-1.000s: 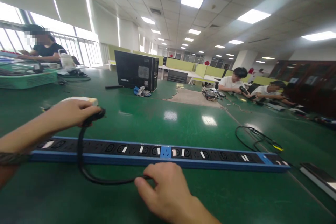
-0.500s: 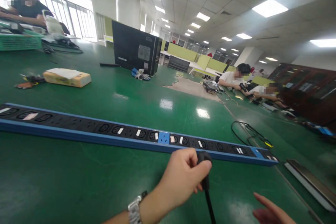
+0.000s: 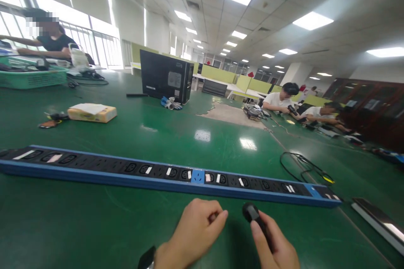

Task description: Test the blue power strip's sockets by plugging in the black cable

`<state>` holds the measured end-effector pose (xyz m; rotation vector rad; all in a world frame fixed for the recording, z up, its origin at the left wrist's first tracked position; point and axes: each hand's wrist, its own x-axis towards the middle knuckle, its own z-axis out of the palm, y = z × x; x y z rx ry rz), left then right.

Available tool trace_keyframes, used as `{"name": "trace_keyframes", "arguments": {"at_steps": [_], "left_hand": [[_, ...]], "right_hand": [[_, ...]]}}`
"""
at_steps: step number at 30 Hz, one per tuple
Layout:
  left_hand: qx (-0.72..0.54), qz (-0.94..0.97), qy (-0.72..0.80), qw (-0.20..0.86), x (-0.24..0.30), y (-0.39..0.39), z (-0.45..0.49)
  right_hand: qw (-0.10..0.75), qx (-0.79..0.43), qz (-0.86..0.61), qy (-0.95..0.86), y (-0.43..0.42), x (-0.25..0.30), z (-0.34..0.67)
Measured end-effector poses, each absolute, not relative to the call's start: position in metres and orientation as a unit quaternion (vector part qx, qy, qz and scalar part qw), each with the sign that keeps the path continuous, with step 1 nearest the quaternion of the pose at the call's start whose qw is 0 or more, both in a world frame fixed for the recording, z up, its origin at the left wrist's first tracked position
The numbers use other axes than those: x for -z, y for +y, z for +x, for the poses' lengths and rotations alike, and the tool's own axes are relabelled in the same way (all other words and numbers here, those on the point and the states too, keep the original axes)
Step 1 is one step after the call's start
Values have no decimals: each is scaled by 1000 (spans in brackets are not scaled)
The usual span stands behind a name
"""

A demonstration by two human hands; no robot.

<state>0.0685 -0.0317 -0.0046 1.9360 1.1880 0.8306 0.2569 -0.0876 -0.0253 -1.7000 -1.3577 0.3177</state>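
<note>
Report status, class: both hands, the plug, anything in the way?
Left hand curled shut. Right hand holds black plug. Power strip lies just beyond, nothing between.

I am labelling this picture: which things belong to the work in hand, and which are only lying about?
In use: black rounded plug in right hand; closed left hand beside it; long blue-and-black socket strip.
Lying about: yellow flat box; black computer case; loose black cable; green plastic basket.

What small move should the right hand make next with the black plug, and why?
Probably ease the black plug forward to a free socket on the power strip. The right hand holds it just short of the strip, with its end toward the strip and not yet inserted.
</note>
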Motion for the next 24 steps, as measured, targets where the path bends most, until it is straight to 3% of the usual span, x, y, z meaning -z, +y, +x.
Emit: {"name": "trace_keyframes", "arguments": {"at_steps": [3,7,17,24], "left_hand": [[-281,792,475,262,11,-23,60],[-260,815,471,218,20,-18,61],[-222,822,477,216,22,-18,59],[-225,824,473,216,26,-21,56]], "right_hand": [[422,-45,-711,-560,-70,-7,291],[366,50,-755,-541,-35,-43,326],[168,-79,-740,-647,21,-18,278],[38,-39,-773,-632,27,-31,269]]}}
